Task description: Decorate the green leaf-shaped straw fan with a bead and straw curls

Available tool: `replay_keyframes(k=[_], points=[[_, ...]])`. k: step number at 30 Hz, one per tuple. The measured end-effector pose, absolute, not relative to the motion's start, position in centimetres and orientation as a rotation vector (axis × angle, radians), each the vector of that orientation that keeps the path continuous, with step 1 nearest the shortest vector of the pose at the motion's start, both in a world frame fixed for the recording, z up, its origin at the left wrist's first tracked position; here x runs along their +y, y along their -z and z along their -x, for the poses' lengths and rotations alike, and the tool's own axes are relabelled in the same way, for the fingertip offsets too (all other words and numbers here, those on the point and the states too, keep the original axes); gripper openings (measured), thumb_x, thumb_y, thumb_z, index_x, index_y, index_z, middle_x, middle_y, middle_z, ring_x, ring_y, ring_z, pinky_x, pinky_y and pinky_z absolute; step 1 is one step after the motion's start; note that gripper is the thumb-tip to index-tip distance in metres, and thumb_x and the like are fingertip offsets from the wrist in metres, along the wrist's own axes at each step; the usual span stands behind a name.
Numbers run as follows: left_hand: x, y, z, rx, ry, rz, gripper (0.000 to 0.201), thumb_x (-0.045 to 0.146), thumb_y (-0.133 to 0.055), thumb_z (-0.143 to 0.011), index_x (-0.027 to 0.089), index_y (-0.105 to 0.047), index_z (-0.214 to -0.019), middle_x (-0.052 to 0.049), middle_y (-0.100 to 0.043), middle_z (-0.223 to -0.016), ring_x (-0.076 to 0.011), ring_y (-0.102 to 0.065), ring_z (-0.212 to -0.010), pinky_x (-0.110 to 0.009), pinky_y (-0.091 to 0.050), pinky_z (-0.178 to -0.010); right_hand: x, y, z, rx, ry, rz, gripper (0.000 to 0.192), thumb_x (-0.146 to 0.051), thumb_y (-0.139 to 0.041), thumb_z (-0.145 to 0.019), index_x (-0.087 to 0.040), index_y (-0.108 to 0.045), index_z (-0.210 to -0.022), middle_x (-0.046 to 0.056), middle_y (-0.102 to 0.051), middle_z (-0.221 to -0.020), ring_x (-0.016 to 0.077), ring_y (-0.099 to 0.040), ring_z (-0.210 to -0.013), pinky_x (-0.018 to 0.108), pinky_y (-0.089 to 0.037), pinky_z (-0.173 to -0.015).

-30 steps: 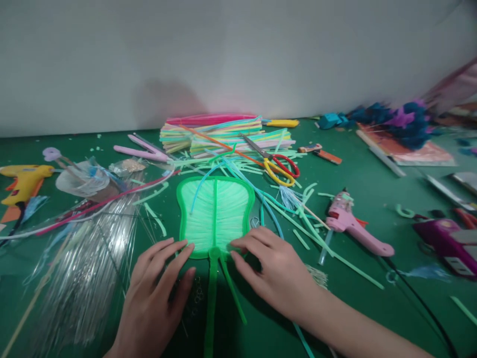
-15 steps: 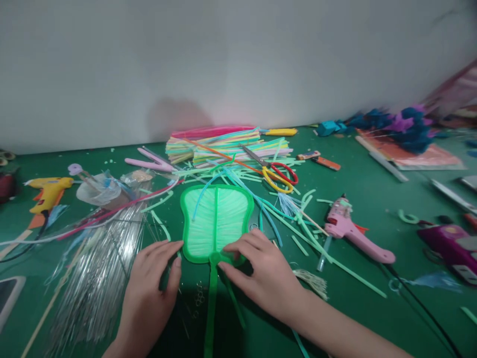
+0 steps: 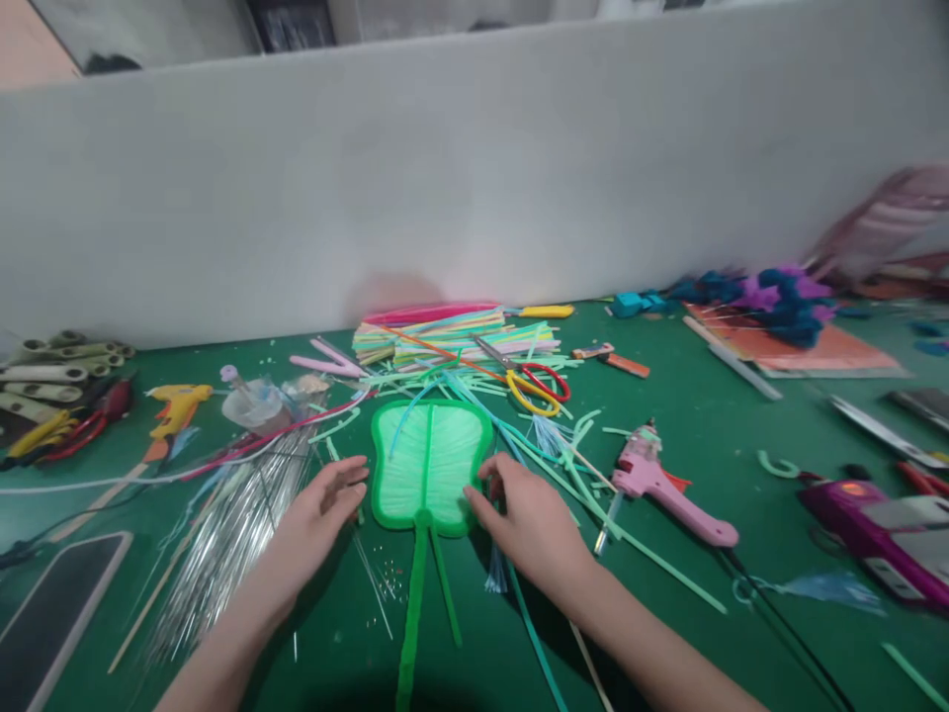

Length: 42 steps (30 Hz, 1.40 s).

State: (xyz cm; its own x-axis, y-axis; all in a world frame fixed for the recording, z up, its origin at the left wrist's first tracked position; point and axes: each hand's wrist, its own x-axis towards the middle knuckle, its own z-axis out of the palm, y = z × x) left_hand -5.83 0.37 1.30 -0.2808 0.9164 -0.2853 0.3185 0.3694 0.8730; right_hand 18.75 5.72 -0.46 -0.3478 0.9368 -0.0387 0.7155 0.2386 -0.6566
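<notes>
Probably aligning green fuzzy paddle-shaped fan (image 3: 449, 460); steadiness next. Left hand (image 3: 322, 514) half-open, empty, nine o'clock; right hand (image 3: 530, 514) curled, hold unclear.

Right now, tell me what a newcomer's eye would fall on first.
Most likely the bright green fan, lying mid-table between the left hand and the right hand. Next, perhaps, the scissors with red and yellow handles, beyond the fan and to the right. The pink glue gun stands out too, farther right on the green table.
</notes>
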Motion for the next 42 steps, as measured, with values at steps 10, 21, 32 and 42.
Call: replay_keyframes(k=[10,21,32,42], points=[[2.0,-0.1,2.3,1.946,-0.969,-1.503,0.037,0.052,-0.048,-0.091,0.024,-0.066,-0.106,-0.004,-0.069,-0.104,-0.0215,-0.063,-0.089,-0.033,-0.047,-0.077,2.9,2.3,-16.6,-2.407,-0.585,1.176,0.004,-0.019,-0.062,-0.085,-0.018,-0.064,-0.087,0.006,-0.064,-0.089,0.0245,-0.058,-0.087,0.035,-0.045,-0.075],[0.2,0.7,0.9,1.816,-0.939,-1.662,0.025,0.046,-0.059,-0.087,0.021,-0.063,-0.088,0.001,-0.059,-0.076,-0.0136,-0.053,-0.064,-0.025,-0.041,-0.059,2.7,2.0,-16.0,-1.950,-0.684,1.142,0.010,-0.010,-0.061,-0.083,-0.018,-0.056,-0.079,0.001,-0.057,-0.078,0.0170,-0.055,-0.077,0.028,-0.040,-0.070],[-0.3,0.8,0.5,1.644,-0.935,-1.383,0.026,0.046,-0.056,-0.087,0.020,-0.060,-0.087,0.002,-0.056,-0.070,-0.0120,-0.051,-0.059,-0.022,-0.040,-0.054,2.9,1.2,-16.3,-1.819,-1.090,1.020,0.007,-0.021,-0.061,-0.089,-0.020,-0.068,-0.091,-0.001,-0.071,-0.080,0.0135,-0.065,-0.076,0.024,-0.046,-0.074],[-0.5,0.4,-0.6,1.511,-0.953,-1.204,0.025,0.045,-0.057,-0.085,0.020,-0.060,-0.086,0.001,-0.062,-0.067,-0.0128,-0.055,-0.058,-0.022,-0.043,-0.054,3.0,0.9,-16.5,-1.805,-1.046,1.068,0.008,-0.019,-0.061,-0.089,-0.021,-0.067,-0.085,-0.002,-0.072,-0.078,0.0132,-0.066,-0.075,0.024,-0.046,-0.072]])
